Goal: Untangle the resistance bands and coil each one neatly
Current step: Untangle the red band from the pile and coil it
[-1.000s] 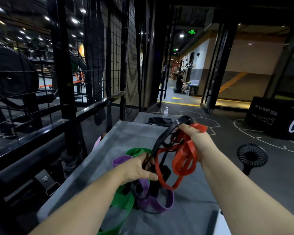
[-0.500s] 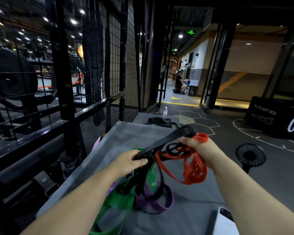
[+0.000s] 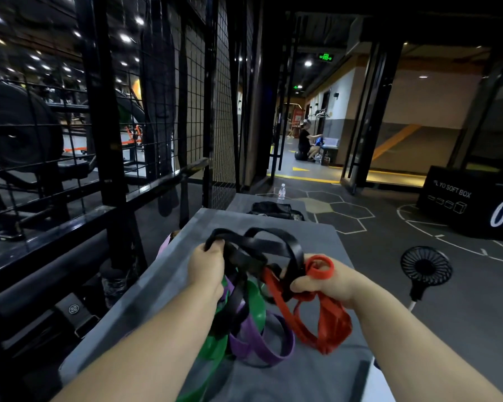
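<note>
Several resistance bands are tangled together above a grey padded bench (image 3: 145, 297). My left hand (image 3: 208, 266) grips one end of the black band (image 3: 276, 245), which arcs in loose loops across to my right hand (image 3: 323, 282). That hand holds the red band (image 3: 320, 323) and part of the black band; a red loop sticks up above its fingers and the rest hangs to the bench. A green band (image 3: 254, 309) and a purple band (image 3: 267, 343) hang from the tangle and lie on the bench below my left hand.
A black wire-mesh rack (image 3: 195, 111) and rails run along the left. A small black fan (image 3: 426, 269) stands on the floor at right, a black plyo box (image 3: 471, 204) beyond it. A dark bag (image 3: 273, 208) and water bottle (image 3: 281, 193) lie past the bench's far end.
Both hands have dropped lower and closer together. The black band, taut between them before, now hangs in slack loops, and the red band sags onto the bench.
</note>
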Demonstrator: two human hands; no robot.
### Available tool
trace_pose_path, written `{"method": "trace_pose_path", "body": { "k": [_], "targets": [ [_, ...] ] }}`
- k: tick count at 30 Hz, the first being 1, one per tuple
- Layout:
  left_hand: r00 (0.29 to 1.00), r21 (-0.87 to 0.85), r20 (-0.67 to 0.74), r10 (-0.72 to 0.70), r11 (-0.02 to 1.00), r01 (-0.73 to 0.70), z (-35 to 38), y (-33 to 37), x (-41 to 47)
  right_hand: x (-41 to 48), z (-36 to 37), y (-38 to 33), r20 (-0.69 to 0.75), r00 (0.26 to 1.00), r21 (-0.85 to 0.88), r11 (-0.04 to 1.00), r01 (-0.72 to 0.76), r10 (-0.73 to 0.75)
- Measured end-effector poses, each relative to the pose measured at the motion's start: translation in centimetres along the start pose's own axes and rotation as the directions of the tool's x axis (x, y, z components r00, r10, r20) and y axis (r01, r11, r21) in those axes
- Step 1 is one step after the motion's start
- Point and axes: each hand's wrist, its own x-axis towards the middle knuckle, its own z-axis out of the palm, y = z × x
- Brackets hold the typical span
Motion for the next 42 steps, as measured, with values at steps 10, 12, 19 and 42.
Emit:
{"method": "trace_pose_path", "body": {
  "k": [10,12,19,42],
  "targets": [
    [0.992,0.595,0.058,0.114,0.794,-0.126,-1.0,-0.2,2.2,0.5,-0.3,-1.1,-0.055,0.998,0.337,0.941,-0.018,0.038],
    [0.984,0.793,0.103,0.149,0.585,-0.171,-1.9,0.1,2.6,0.5,-0.9,-1.3,-0.148,0.986,0.340,0.940,-0.018,0.073],
    [0.984,0.698,0.176,0.015,0.703,-0.136,-2.0,3.3,3.4,1.0,-2.2,-1.4,-0.383,0.912,0.369,0.929,0.005,0.147],
    [0.635,0.330,0.770,-0.063,0.891,-0.312,3.7,3.0,-3.9,0.6,-2.8,-3.6,-0.296,0.946,0.571,0.769,0.288,-0.134]
  ]
}}
